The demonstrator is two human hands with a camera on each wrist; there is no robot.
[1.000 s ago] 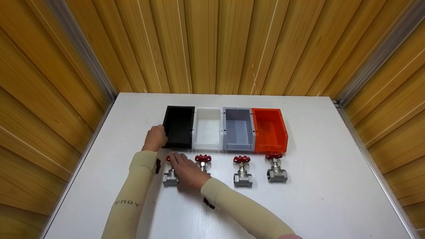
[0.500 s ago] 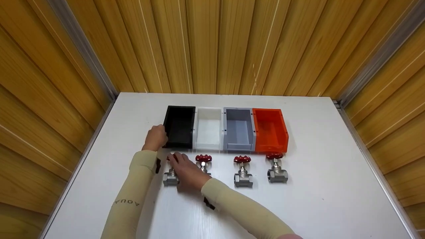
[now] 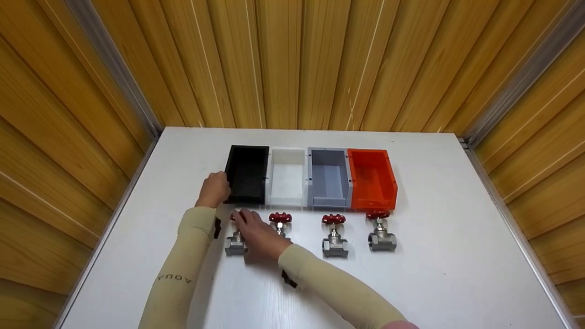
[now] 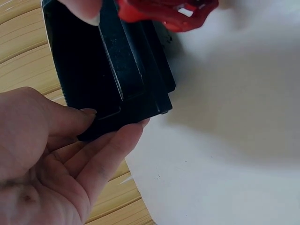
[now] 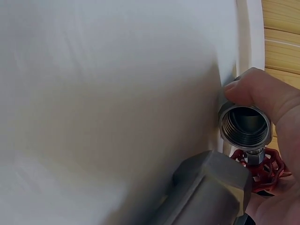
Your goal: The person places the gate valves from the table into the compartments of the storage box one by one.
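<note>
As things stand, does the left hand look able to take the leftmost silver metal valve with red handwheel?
Probably not: the left hand is near, but it pinches the black plastic bin, and the right hand holds that valve.

Head view: the rear wall (image 3: 292, 64) and tabletop (image 3: 434, 274) lie a touch further right in the frame than a second ago, as from a small camera shift.
Bins: black bin (image 3: 247, 180), white bin (image 3: 287, 178), grey bin (image 3: 329, 178) and orange bin (image 3: 372, 178) show that same slight offset, mostly gained by half a second ago.
Right hand (image 3: 263, 236): slightly further right in the frame, its sleeve (image 3: 338, 285) with it, partly within the last half-second.
Leftmost valve (image 3: 235, 247): body minutely further right in the frame.
Handwheel (image 5: 275, 161): less red shows left of the fingers than a second ago.
</note>
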